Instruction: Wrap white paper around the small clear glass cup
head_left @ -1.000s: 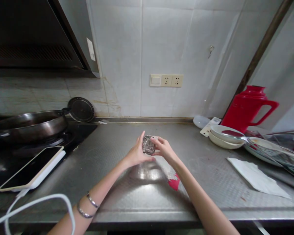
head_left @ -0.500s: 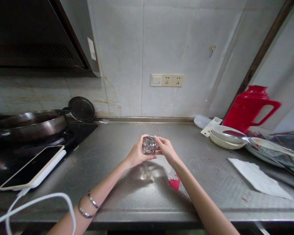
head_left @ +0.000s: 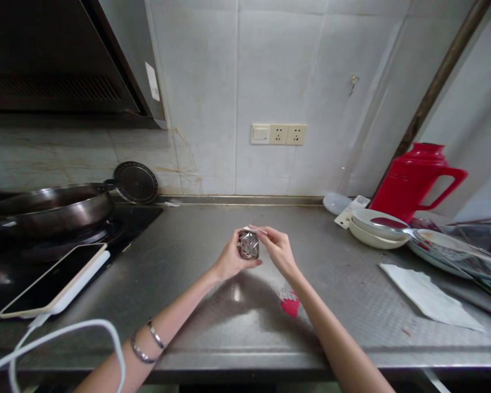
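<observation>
Wall: one, pale tile point(head_left: 196, 98), brown streaks at lower left.
Counter: one, textured metal point(head_left: 180, 262), dull, with small marks and crumbs.
Range hood: one, dark point(head_left: 57, 54), overhanging at upper left.
Cooktop: one, black point(head_left: 8, 267), left, under the pan.
Pan: one, metal point(head_left: 65, 207), beside one round dark disc point(head_left: 136, 183) leaning at the wall.
Flask: one, red point(head_left: 417, 177), one handle, right rear.
Hands: two. On my feed the left hand point(head_left: 234, 257) curls around the item's left side and underside, gripping it; the right hand point(head_left: 280, 250) has its fingertips drawn together at the item's upper edge, and I cannot tell whether they pinch it.
Phone: one point(head_left: 53, 278), on a white block, one white cable point(head_left: 94, 323) below.
Napkin: one, white point(head_left: 427, 295), flat at right.
Bowls: I count two, stacked point(head_left: 378, 237), in front of the flask.
Wall plate: one switch, two sockets point(head_left: 278, 135).
Glossy item: one, small, dark and shiny point(head_left: 249, 245), held over the counter's middle.
Red patch: one point(head_left: 289, 305), near the right forearm; sticker or scrap, I cannot tell.
Wrist bands: two, metal point(head_left: 143, 355), left forearm.
Hook: one point(head_left: 354, 82), on the wall.
</observation>
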Demonstrator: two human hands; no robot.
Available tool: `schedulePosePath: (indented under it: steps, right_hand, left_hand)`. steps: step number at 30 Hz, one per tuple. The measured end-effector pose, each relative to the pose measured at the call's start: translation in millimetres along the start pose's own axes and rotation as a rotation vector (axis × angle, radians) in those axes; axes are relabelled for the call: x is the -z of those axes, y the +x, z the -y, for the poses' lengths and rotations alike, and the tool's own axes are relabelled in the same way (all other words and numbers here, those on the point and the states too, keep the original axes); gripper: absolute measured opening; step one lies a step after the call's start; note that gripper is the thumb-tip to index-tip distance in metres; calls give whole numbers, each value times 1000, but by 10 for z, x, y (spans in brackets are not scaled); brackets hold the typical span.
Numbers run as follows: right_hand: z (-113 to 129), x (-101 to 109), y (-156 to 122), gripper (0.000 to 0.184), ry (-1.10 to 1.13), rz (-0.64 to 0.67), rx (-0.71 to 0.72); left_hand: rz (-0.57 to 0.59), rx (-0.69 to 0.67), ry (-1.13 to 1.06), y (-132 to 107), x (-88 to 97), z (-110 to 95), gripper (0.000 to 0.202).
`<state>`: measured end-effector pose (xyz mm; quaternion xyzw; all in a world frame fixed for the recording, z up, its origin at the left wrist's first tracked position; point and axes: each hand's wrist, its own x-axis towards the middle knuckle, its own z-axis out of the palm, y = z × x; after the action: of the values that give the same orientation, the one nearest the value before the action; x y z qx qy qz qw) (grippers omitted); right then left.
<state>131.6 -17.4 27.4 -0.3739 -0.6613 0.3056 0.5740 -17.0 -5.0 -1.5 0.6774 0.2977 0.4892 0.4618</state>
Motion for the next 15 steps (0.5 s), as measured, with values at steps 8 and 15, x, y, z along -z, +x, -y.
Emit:
schedulePosePath:
  steps: [8,15]
  right_hand:
    - [43,4,-44,23,21,-8,37]
    - [127,140,45,24,63,-61,5]
  left_hand:
    - [-72,25,-95,13,-25,-78,71]
    - [-93,85,-85,45,36,-97,74]
